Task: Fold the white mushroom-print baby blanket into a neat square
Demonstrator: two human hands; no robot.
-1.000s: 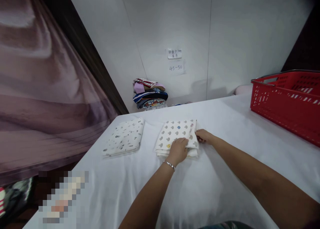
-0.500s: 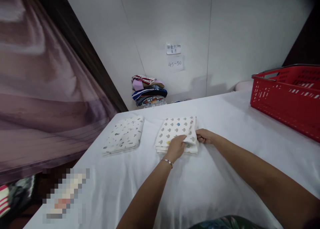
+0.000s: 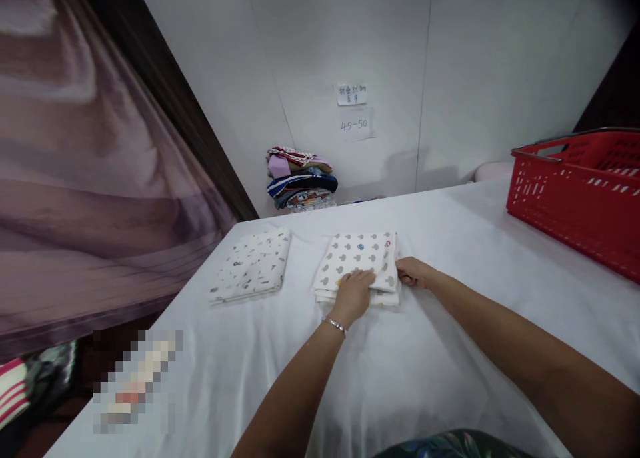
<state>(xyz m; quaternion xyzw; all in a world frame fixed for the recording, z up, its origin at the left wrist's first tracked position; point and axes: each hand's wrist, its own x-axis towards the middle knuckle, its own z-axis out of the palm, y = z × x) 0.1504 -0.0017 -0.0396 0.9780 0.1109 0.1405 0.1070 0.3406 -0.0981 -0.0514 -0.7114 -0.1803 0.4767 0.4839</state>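
A folded white cloth [image 3: 356, 250] with a grey mushroom-like print and a few coloured motifs lies on the white-covered table [image 3: 280, 371]. My left hand [image 3: 355, 293] rests on its front part, fingers laid out flat on top. At the cloth's right side, my right hand [image 3: 413, 273] is closed with its fingertips at the edge, pinching it; the exact grip is partly hidden. To the left, apart from both hands, lies a second folded white cloth [image 3: 254, 261] with a small dark scattered print.
A red plastic basket [image 3: 575, 205] stands on the right of the table. Behind the far edge rises a stack of folded clothes [image 3: 303, 181] by the wall, below paper labels [image 3: 356, 125]. A mauve curtain [image 3: 100, 178] hangs at left. A pixelated patch covers the table's left edge.
My left hand's fingers have gone from gripping the cloth's front edge to lying flat on top. The right hand stays at the right edge. The view has shifted slightly.
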